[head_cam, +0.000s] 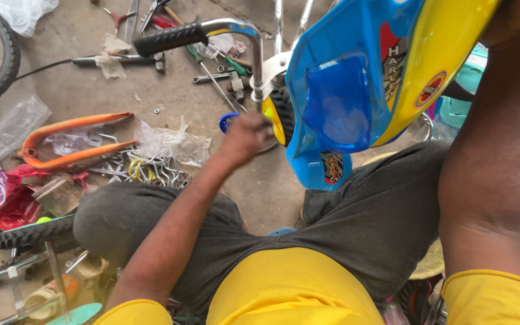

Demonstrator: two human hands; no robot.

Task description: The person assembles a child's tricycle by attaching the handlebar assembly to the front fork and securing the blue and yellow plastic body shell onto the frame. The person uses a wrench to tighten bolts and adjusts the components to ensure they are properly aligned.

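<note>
Person seated on concrete floor [79,90], knees apart, a child's tricycle between them. Left hand [245,137] is at the small yellow-hubbed front wheel [279,114], fingers curled against the tyre edge; motion blur, so cannot tell whether they clamp anything. Right arm runs up the right side of the view; the right hand is out of frame at the top. Blue and yellow plastic fairing [356,90] sits above the wheel, tilted toward the camera. Chrome handlebar with black grip [170,38] projects left. On the floor: orange fender stays [67,141], loose spanners [212,77], blue cap [227,122], clear plastic bags [170,143].
</note>
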